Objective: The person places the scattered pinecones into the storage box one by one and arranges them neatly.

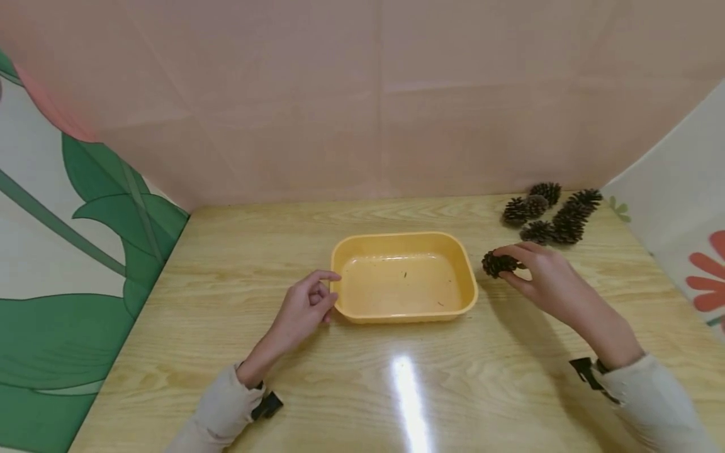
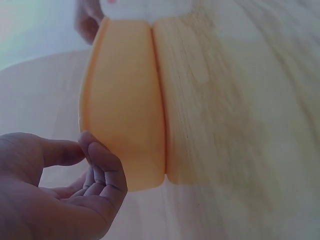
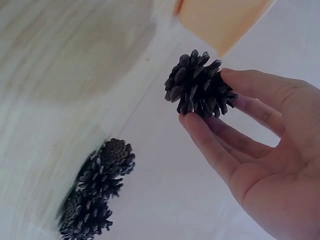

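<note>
A yellow plastic basin (image 1: 396,318) stands on the wooden table, with a few tiny dark bits on its floor. My left hand (image 1: 306,305) pinches the basin's left rim between thumb and index finger; the left wrist view shows this grip against the basin's outer wall (image 2: 127,100). To the right of the basin, my right hand (image 1: 546,277) holds a dark brown pine cone (image 1: 497,264) by thumb and fingertips. Seen from the right wrist, this pine cone (image 3: 197,87) has open scales, and the fingers hide part of its base.
Several more pine cones (image 1: 569,220) lie grouped at the table's back right corner, beyond my right hand. A pinkish cloth-like wall (image 1: 374,126) rises behind the table (image 1: 238,251). Panels with painted leaves (image 1: 113,214) and a red flower (image 1: 710,270) flank it.
</note>
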Tool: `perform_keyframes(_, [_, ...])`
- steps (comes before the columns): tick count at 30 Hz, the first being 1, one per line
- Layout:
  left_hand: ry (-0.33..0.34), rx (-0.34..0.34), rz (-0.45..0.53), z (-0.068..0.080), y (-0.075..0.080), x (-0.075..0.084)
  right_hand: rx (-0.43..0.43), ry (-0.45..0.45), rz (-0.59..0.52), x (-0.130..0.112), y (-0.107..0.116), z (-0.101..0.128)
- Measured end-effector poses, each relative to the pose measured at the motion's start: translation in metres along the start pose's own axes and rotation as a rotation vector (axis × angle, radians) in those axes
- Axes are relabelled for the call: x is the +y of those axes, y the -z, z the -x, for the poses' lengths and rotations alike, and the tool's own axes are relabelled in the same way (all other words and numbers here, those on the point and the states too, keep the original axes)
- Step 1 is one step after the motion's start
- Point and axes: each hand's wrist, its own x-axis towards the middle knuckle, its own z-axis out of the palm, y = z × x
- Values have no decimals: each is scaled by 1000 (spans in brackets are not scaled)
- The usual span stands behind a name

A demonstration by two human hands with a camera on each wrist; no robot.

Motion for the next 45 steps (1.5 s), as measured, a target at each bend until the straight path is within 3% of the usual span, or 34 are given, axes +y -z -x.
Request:
perform_keyframes(8, [16,8,9,1,1,-1,-51,-25,2,-8,3,-9])
perform_keyframes(15, [11,1,28,1,3,0,-1,23,7,-8,6,-18])
perform_keyframes(22, [8,-18,38,1,4,-2,42,-14,15,-8,8,-16])
perform_keyframes(29, [19,-15,39,0,3,-1,121,23,21,-12,9,-19])
perform_keyframes(45, [45,-16,34,-3,5,-3,194,63,-11,-26,9,-23])
